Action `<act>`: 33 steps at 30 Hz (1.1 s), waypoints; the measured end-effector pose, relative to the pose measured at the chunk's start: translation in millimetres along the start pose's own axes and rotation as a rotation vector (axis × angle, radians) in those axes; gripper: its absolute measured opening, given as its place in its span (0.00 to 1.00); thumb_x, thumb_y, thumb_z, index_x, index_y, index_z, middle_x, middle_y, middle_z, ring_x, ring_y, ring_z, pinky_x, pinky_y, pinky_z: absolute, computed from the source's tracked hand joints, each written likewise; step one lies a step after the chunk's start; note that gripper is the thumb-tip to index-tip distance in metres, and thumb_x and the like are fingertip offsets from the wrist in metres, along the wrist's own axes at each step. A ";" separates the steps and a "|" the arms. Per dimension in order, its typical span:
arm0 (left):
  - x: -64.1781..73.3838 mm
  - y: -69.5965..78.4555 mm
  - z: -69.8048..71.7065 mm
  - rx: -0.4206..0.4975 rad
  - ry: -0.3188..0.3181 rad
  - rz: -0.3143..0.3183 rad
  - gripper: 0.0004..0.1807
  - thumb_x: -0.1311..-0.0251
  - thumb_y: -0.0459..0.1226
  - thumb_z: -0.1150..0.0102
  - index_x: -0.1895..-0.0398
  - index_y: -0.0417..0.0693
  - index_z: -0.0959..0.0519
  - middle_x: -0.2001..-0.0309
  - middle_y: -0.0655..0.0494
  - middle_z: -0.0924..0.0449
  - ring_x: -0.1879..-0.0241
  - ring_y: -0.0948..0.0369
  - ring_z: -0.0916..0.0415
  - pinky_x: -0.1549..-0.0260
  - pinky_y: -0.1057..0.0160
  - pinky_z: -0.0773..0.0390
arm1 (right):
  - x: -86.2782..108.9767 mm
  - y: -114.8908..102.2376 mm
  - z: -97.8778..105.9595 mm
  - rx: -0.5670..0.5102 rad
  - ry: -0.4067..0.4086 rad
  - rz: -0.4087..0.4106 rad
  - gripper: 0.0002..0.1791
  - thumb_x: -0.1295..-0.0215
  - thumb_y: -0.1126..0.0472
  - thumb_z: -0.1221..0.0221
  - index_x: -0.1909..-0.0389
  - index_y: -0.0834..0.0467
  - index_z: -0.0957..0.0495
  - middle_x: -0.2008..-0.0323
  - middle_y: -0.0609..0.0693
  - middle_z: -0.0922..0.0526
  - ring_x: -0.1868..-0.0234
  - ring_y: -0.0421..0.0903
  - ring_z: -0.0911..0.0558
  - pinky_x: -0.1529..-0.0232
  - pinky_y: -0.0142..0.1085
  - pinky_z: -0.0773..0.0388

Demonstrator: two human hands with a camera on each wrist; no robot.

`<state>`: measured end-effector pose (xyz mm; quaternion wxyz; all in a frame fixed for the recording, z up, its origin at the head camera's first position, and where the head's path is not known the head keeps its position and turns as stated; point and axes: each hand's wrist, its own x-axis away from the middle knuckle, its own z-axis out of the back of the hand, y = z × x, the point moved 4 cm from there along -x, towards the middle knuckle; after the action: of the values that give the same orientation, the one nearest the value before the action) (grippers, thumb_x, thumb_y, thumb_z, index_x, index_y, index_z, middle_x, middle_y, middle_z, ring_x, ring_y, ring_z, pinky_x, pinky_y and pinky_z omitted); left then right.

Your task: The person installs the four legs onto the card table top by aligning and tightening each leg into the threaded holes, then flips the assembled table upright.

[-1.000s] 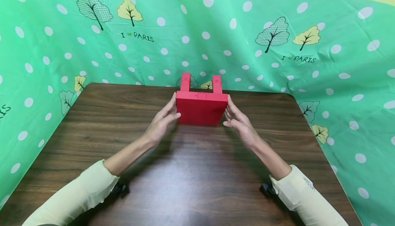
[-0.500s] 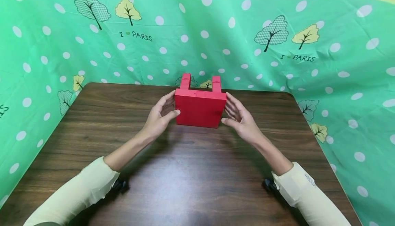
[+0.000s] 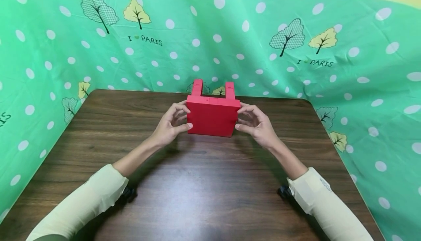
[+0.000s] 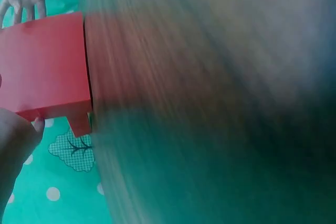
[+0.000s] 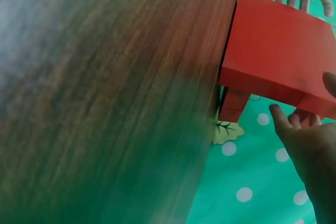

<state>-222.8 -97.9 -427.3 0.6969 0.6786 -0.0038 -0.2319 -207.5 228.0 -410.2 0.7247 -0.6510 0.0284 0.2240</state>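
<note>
A small red stool-like piece with a flat square top stands on its edge on the wooden table, the top facing me. Two stubby legs show above it, pointing away. My left hand holds its left edge, thumb on the flat face and forefinger bent at the side. At the right edge, my right hand has its thumb near the lower corner and bent fingers along the side. The right wrist view shows a leg under the red slab; some fingertips are hidden behind it.
A green dotted cloth with printed trees hangs behind the table and down both sides. Dark wrist devices sit under the sleeve cuffs. Much of the left wrist view is blurred.
The red piece has shifted slightly toward me, its face turning more upright to view. Fingers of both hands have bent in more at its sides, and the left thumb has slid lower.
</note>
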 end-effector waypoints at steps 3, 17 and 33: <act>-1.5 -4.5 0.7 -0.021 -0.039 0.030 0.22 0.32 0.21 0.33 0.37 0.31 0.25 0.16 0.36 0.34 0.13 0.41 0.40 0.17 0.31 0.30 | -0.2 5.7 0.6 0.003 -0.021 -0.024 0.21 0.34 0.83 0.33 0.42 0.72 0.23 0.32 0.40 0.18 0.29 0.40 0.19 0.33 0.37 0.11; -2.6 -16.8 6.6 -0.133 -0.194 0.095 0.28 0.25 0.25 0.34 0.25 0.47 0.21 0.23 0.47 0.25 0.22 0.42 0.25 0.17 0.35 0.28 | 2.1 14.3 -2.9 0.185 -0.200 -0.109 0.39 0.30 0.75 0.28 0.19 0.57 0.26 0.21 0.58 0.28 0.21 0.62 0.25 0.21 0.63 0.25; -15.3 -10.2 -1.8 -0.191 -0.189 -0.033 0.44 0.25 0.26 0.32 0.11 0.57 0.34 0.24 0.45 0.31 0.26 0.47 0.26 0.24 0.41 0.22 | -10.0 9.2 -1.7 0.165 -0.101 0.017 0.47 0.35 0.79 0.27 0.16 0.56 0.29 0.27 0.45 0.27 0.37 0.51 0.20 0.35 0.32 0.13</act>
<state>-239.1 -90.8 -432.5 0.7509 0.5843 -0.0362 -0.3057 -219.3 223.9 -415.7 0.7745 -0.5767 0.0158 0.2595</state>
